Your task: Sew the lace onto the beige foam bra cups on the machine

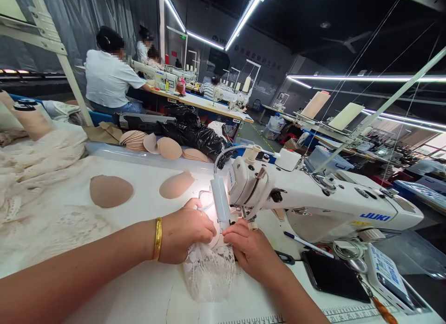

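My left hand (186, 231), with a gold bangle on the wrist, is curled and pressed down on a piece of white lace fabric (209, 273) at the needle of a white JUKI sewing machine (313, 203). My right hand (252, 249) pinches the same lace from the right, just below the machine's small lamp (220, 201). A tan cup edge shows between both hands. The needle itself is hidden behind the lamp and my fingers.
Two tan bra cups (110, 190) (176, 184) lie on the white table, more are stacked behind (153, 145). A heap of cream lace (31, 175) fills the left. A phone (332, 275), pen and control box (386, 273) lie right. Other people sew at the back.
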`<state>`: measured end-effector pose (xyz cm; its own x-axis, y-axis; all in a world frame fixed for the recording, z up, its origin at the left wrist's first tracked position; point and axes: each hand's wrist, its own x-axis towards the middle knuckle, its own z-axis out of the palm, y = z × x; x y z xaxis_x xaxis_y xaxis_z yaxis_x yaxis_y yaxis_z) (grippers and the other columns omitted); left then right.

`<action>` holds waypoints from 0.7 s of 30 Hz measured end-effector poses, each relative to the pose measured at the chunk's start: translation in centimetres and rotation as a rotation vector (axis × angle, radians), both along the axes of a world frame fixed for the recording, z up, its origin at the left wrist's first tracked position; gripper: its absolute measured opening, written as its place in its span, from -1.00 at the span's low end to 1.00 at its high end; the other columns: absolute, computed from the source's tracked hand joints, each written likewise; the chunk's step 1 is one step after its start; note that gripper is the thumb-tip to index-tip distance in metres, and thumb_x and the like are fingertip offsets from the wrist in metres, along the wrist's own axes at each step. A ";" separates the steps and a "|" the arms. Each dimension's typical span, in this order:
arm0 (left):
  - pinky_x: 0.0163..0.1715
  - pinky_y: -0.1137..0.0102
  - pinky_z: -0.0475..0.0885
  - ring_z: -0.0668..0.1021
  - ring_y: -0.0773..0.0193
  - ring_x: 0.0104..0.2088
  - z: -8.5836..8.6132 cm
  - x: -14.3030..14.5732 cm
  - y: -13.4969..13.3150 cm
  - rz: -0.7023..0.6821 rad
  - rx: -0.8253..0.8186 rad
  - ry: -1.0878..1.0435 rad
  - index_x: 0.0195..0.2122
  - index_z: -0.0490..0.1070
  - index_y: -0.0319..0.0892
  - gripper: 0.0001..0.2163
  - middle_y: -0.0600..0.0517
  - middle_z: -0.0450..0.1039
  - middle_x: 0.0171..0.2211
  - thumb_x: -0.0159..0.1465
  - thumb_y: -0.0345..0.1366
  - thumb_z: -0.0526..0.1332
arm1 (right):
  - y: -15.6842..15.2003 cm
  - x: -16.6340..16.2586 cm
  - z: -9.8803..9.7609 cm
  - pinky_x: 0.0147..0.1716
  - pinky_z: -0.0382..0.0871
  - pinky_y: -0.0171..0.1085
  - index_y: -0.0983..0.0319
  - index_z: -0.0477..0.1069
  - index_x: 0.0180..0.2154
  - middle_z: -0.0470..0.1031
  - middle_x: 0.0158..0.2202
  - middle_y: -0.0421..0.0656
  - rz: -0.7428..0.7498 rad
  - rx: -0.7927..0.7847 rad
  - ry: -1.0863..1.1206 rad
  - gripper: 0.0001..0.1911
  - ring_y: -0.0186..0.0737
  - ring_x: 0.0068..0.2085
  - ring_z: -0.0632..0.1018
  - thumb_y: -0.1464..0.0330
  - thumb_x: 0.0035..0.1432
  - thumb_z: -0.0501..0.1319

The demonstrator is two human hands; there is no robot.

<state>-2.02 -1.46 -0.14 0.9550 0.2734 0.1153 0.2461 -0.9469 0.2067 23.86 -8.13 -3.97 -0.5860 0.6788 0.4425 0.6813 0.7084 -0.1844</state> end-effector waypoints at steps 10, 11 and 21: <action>-0.08 0.12 0.24 0.55 0.12 -0.32 -0.4 0.3 1.6 0.073 0.056 -0.014 -0.49 0.30 -0.15 -0.74 0.07 0.60 -0.31 -0.22 -0.59 0.21 | 0.3 0.5 0.6 -0.27 0.58 -0.11 0.19 0.47 -0.01 0.62 -0.25 -0.05 -0.178 0.124 0.036 -0.66 -0.01 -0.23 0.60 0.57 0.34 0.04; -0.07 0.12 0.25 0.55 0.11 -0.31 -0.3 0.3 1.7 0.075 0.055 -0.023 -0.48 0.32 -0.14 -0.73 0.07 0.60 -0.30 -0.21 -0.58 0.21 | 0.4 0.5 0.6 -0.26 0.59 -0.10 0.19 0.48 -0.03 0.62 -0.25 -0.04 -0.194 0.129 0.050 -0.69 0.00 -0.20 0.61 0.55 0.36 0.05; -0.05 0.12 0.26 0.56 0.08 -0.29 -1.8 0.6 1.6 0.115 0.016 -0.068 -0.45 0.41 -0.12 -0.74 0.07 0.55 -0.38 -0.18 -0.55 0.24 | 0.5 0.5 0.6 -0.20 0.65 -0.07 0.20 0.49 -0.05 0.64 -0.16 -0.03 -0.204 0.080 0.164 -0.74 -0.01 -0.11 0.66 0.49 0.39 0.06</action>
